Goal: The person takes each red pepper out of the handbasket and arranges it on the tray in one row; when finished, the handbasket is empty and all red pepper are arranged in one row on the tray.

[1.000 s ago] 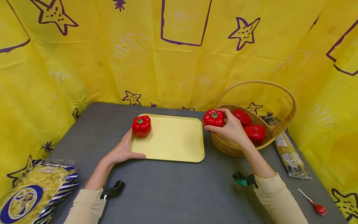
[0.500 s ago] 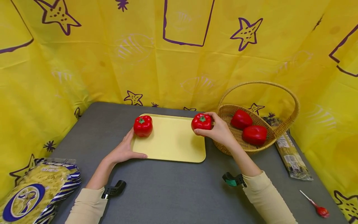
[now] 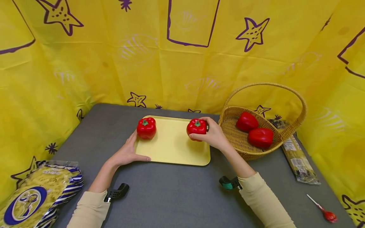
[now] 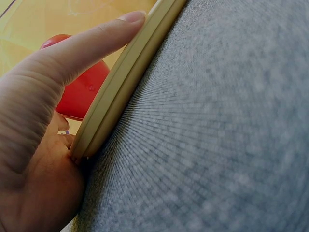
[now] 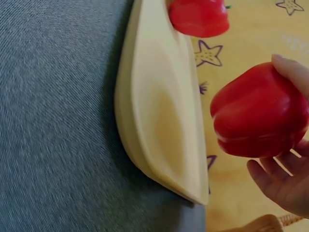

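Note:
My right hand (image 3: 214, 134) grips a red bell pepper (image 3: 195, 129) between thumb and fingers, over the right half of a pale yellow tray (image 3: 171, 150). In the right wrist view this bell pepper (image 5: 256, 113) hangs clear of the tray (image 5: 159, 92), which bears a shadow. Another red bell pepper (image 3: 146, 129) stands stem up at the tray's back left. My left hand (image 3: 125, 153) spans the tray's front left corner, fingers along the left side, thumb along the front edge. The left wrist view shows its thumb (image 4: 91, 48) stretched out straight against the rim.
A wicker basket (image 3: 226, 126) with a tall handle stands right of the tray, two red bell peppers (image 3: 260, 137) inside. Beyond it lies a long clear packet (image 3: 299, 161). A lollipop (image 3: 329, 216) is at front right, a pasta bag (image 3: 34, 196) at front left. Yellow cloth (image 3: 182, 76) hangs behind.
My right hand has carried the bell pepper leftward from the basket's edge to over the tray. The left hand stays at the tray corner.

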The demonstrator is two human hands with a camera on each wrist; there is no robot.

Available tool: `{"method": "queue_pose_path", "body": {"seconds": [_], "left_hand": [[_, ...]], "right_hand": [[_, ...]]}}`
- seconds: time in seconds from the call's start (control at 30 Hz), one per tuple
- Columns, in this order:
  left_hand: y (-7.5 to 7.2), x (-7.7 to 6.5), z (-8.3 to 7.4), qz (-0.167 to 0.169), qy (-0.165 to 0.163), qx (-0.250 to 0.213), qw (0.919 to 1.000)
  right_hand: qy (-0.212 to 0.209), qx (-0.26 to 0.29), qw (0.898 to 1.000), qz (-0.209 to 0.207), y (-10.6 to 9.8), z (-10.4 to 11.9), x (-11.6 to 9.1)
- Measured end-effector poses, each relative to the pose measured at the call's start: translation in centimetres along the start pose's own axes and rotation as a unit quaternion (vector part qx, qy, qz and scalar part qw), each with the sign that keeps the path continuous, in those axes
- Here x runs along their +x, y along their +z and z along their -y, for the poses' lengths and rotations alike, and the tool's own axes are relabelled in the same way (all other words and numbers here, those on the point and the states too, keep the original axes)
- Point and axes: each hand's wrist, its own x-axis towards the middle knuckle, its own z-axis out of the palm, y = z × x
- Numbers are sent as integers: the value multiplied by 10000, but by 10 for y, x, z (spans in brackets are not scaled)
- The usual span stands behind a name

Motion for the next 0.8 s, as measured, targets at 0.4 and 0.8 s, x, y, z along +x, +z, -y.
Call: {"method": "queue_pose_path", "body": {"seconds": [0.4, 0.8], "left_hand": [[-1, 0, 0, -33, 32, -35, 10000], [0, 1, 1, -17, 13, -35, 10000]], "right_hand": [[-11, 52, 10000, 69, 26, 5, 9], [85, 386, 9991, 175, 52, 12, 20]]}}
